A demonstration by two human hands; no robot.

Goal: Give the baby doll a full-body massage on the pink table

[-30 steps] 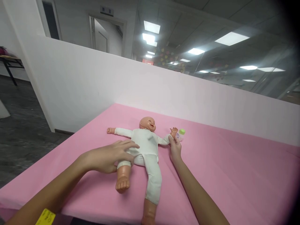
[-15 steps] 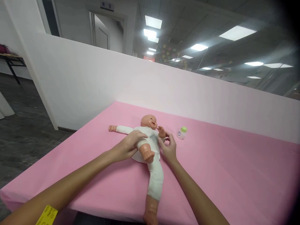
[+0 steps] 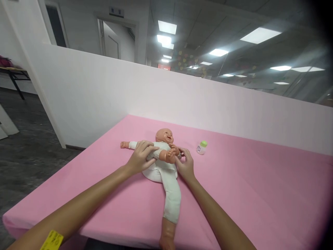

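A baby doll (image 3: pixel 163 163) in a white one-piece suit lies face up near the middle of the pink-covered table (image 3: pixel 247 194), head toward twelve o'clock. One of its legs is folded up over the belly, bare foot in the air; the other leg lies straight toward six o'clock, its foot at the table's near edge. One doll arm stretches flat toward nine o'clock. The person's left hand (image 3: pixel 140 160) rests on the doll's chest and raised thigh, fingers curled closed about the folded leg. The right hand (image 3: pixel 185 164) sits at three o'clock of the torso, fingers pinched narrow at the doll's wrist, which is drawn in against the raised foot. A small feeding bottle (image 3: pixel 201 147) with a green cap lies on the cloth at about two o'clock of the doll, near but untouched. A yellow tag (image 3: pixel 52 239) shows on the left forearm. A white partition wall (image 3: pixel 104 93) borders the table at twelve o'clock.
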